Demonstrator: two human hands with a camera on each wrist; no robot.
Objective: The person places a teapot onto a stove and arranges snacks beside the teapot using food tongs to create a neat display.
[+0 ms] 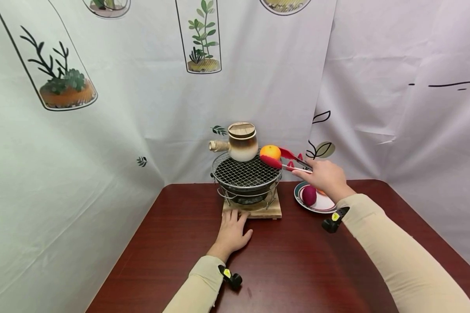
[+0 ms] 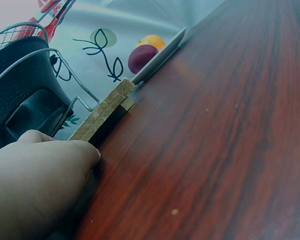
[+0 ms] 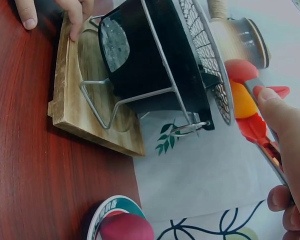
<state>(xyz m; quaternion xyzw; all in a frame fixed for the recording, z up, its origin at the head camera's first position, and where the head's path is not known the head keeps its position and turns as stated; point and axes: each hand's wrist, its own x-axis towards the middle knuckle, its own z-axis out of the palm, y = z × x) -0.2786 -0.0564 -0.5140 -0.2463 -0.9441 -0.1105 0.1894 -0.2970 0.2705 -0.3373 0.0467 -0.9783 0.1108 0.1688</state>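
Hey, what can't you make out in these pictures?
Pot contents: head view, hidden by the wooden lid.
Tongs handle ends: head view, covered by the right hand.
Plate lettering: right wrist view, too small and blurred.
Orange fruit base: left wrist view, behind purple item and plate.

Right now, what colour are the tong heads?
Red; the tong heads show best in the head view.

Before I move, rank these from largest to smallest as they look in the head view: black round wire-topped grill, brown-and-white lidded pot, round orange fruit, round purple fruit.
1. Grill
2. Lidded pot
Unranked, both smaller: orange fruit and purple fruit look too alike in size.
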